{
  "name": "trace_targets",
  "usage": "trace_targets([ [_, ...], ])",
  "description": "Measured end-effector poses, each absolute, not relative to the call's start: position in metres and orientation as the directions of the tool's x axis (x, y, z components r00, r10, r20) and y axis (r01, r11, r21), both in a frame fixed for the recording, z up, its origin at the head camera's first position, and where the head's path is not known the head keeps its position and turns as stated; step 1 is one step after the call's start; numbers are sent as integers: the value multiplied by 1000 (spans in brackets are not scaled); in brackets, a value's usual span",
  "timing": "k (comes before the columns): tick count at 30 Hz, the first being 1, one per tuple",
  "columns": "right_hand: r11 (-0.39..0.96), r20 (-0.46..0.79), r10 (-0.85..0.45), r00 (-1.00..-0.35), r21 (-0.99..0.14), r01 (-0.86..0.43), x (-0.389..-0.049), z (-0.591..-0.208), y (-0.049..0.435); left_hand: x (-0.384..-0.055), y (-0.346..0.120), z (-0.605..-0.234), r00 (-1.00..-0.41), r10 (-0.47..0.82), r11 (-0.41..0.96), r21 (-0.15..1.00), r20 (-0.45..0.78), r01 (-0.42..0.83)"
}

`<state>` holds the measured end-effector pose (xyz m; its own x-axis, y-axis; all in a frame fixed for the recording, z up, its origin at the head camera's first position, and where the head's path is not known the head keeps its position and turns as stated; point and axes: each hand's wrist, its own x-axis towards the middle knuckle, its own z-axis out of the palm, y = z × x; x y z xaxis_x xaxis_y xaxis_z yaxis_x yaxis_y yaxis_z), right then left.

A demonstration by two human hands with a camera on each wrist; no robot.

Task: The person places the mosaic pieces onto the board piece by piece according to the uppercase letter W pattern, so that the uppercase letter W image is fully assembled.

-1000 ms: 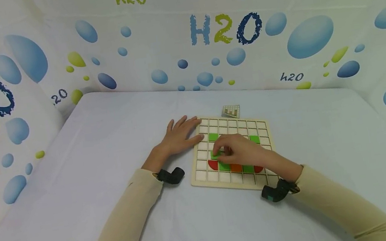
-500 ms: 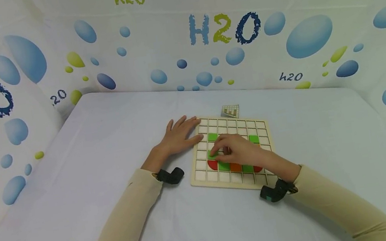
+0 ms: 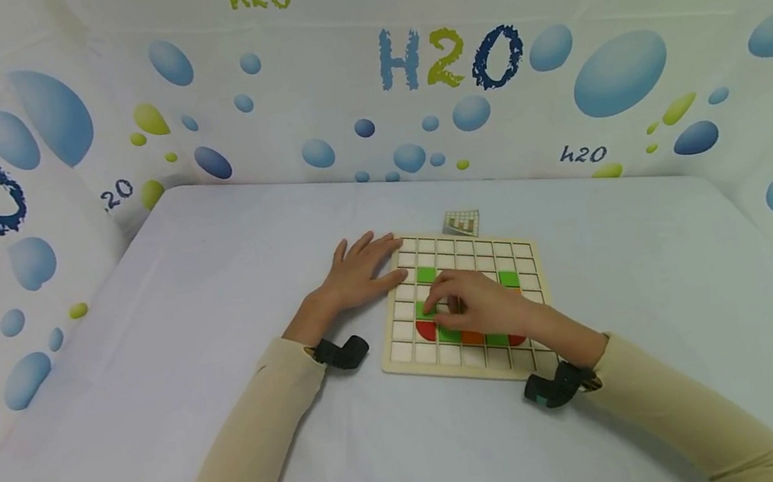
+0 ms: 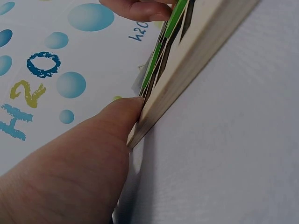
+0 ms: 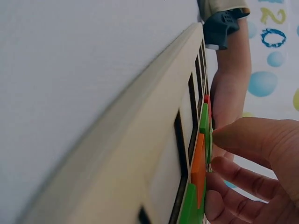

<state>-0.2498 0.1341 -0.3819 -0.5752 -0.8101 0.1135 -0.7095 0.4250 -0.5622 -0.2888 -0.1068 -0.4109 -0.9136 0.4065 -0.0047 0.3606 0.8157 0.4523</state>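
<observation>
A square wooden grid board (image 3: 421, 364) lies on the table with coloured tiles in some of its cells. My left hand (image 3: 359, 273) rests at its left edge, fingers spread, thumb touching the rim. Over the board, my right hand (image 3: 475, 301) pinches a green tile (image 3: 424, 310) between thumb and index finger, at a cell just behind a red rounded tile (image 3: 427, 330). In the right wrist view, the thumb and fingers (image 5: 247, 140) are close against the board's face, next to an orange tile (image 5: 198, 163). My right hand hides part of the middle cells.
Behind the board a small card with a grid pattern (image 3: 463, 222) stands tilted. Other green tiles (image 3: 426, 274) sit farther back on the board. A white cloth covers the table (image 3: 391, 459), and a printed curtain (image 3: 329, 73) hangs behind it.
My right hand shifted the green tile slightly left, then its fingers moved back a little to the right while the tile stayed. My left hand kept its place.
</observation>
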Motion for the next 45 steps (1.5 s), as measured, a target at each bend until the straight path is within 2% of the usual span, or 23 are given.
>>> trace_targets([
  [10,412,160,-775,-611,-606,-681,-246,-382,143,-287,-106,-409,-914,406,817,452,-10,358],
  [16,432,139,-767,-627,-611,-664,-243,-378,151,-287,-106,-408,-917,398,820,454,-12,350],
  [31,411,131,-769,-626,-648,-641,-235,-375,177,-287,-106,-410,-915,403,812,458,8,362],
  [45,411,142,-772,-620,-633,-656,-235,-372,208,-288,-106,-410,-913,408,808,461,10,367],
])
